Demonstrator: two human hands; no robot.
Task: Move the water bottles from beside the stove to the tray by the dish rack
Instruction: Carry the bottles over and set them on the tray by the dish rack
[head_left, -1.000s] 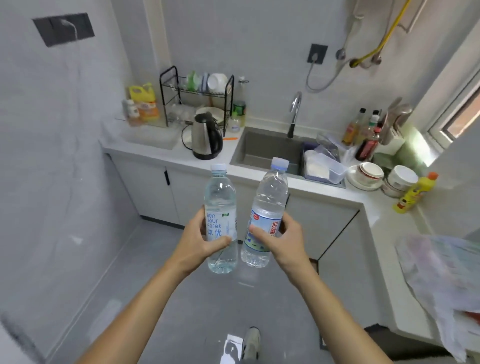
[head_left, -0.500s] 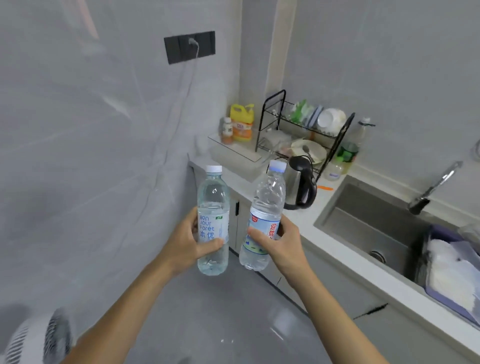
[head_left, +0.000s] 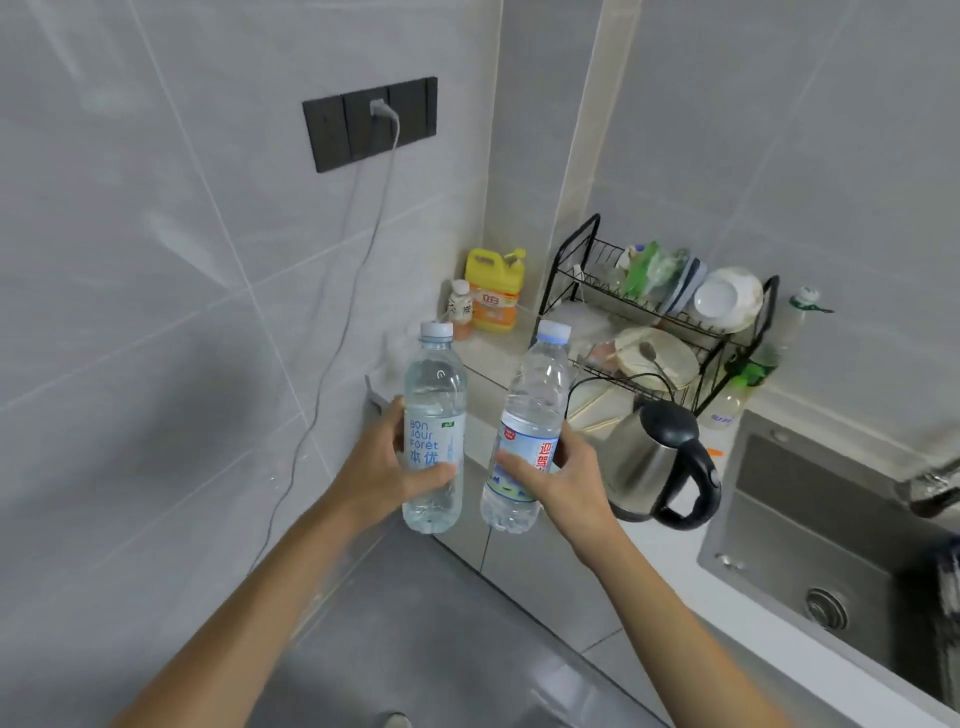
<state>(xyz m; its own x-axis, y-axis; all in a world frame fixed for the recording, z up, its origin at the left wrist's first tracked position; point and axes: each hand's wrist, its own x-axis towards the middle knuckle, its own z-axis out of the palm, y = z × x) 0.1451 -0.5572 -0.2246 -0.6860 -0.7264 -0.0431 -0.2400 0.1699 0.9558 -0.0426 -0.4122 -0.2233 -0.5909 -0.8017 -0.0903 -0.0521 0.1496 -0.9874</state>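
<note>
My left hand (head_left: 382, 465) grips a clear water bottle (head_left: 434, 384) with a pale label, held upright. My right hand (head_left: 566, 480) grips a second water bottle (head_left: 537, 384) with a red-and-white label, tilted slightly right. Both bottles hang in the air in front of the counter's left end. Behind them lies a pale tray (head_left: 488, 358) on the counter, left of the black wire dish rack (head_left: 660, 322). The bottles hide part of the tray.
A steel kettle (head_left: 654, 467) with a black handle stands right of my right hand. A yellow detergent jug (head_left: 493, 291) and a small bottle (head_left: 460, 309) sit at the tray's far end. The sink (head_left: 831, 545) is at the right. A cable (head_left: 332, 364) hangs down the left wall.
The view has swung left and closer to the counter. The tray, rack and kettle now look larger and nearer. Both hands still hold their bottles the same way.
</note>
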